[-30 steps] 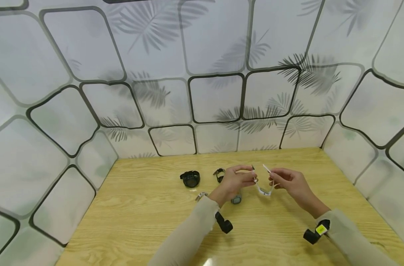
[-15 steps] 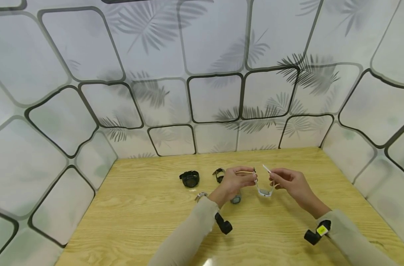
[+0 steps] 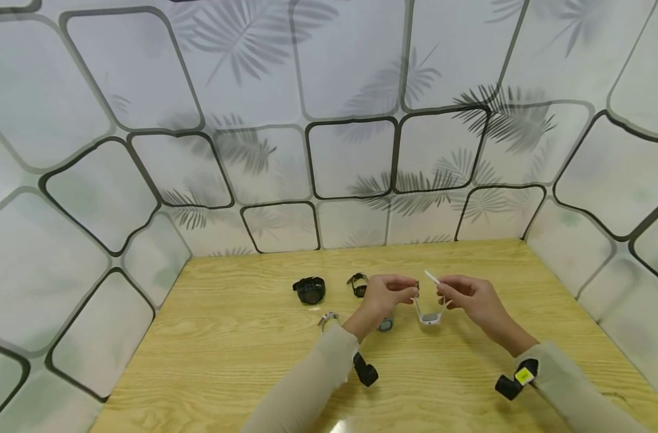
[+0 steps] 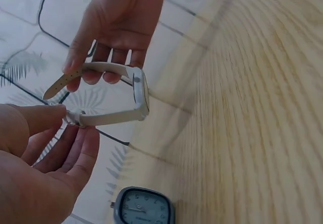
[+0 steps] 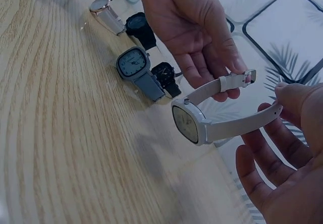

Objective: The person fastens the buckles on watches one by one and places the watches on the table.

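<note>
A white wristwatch with a squarish case hangs in a U shape above the table, its strap undone. My left hand pinches the strap's buckle end between thumb and fingers. The metal buckle shows past the thumb in the right wrist view. With thumb and fingers, my right hand pinches the other strap half, the one with holes; its free tip sticks out past the fingers. The two strap ends are apart. Closest to the left hand on the table is a grey square watch.
A large black watch, a smaller black watch and a pale-strapped watch with a rose-gold-looking case lie left of the hands on the wooden table. Patterned fabric walls stand behind and at both sides.
The white watch's case has dropped slightly and its dial faces more toward the head camera. The left fingers have shifted at the buckle end. My right hand has hardly moved.
</note>
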### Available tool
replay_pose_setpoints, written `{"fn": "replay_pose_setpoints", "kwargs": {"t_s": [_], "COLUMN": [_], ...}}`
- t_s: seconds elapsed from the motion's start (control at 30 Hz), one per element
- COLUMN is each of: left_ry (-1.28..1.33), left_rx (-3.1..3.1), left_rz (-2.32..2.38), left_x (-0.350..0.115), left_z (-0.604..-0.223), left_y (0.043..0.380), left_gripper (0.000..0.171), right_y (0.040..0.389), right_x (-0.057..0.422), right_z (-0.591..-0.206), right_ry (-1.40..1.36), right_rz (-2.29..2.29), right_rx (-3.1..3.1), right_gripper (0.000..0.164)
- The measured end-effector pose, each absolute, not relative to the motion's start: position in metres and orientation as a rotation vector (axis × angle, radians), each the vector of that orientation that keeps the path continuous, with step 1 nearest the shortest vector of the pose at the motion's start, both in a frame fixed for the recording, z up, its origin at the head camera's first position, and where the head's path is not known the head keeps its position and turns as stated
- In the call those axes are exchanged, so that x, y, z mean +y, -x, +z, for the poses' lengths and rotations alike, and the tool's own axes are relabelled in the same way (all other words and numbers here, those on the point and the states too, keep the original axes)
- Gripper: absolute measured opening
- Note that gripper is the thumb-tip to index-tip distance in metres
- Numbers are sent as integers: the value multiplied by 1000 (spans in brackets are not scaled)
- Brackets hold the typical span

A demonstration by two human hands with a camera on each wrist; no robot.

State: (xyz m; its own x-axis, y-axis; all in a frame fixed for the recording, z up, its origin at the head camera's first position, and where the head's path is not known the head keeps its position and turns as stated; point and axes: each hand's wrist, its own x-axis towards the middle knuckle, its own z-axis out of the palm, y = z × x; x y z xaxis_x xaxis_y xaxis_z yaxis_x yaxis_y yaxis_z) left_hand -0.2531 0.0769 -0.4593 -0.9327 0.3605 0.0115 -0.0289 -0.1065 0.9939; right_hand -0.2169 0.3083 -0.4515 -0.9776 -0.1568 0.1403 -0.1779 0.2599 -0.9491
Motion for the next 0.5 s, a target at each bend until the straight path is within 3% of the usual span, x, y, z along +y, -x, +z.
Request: {"fn": "replay_pose_setpoints", "kwargs": {"t_s": [0.5], "left_ry": [-412], "left_rx": [1942], "left_rz": [2068], "left_x": [70], "left_z": [-436], "left_y": [250], "left_gripper": [14], "right_y": [220], "right_x": [305], "right_z": [-427], "right_ry": [-448], "right_rz": [1595], "right_rx": [-2593], "right_gripper": [28]}}
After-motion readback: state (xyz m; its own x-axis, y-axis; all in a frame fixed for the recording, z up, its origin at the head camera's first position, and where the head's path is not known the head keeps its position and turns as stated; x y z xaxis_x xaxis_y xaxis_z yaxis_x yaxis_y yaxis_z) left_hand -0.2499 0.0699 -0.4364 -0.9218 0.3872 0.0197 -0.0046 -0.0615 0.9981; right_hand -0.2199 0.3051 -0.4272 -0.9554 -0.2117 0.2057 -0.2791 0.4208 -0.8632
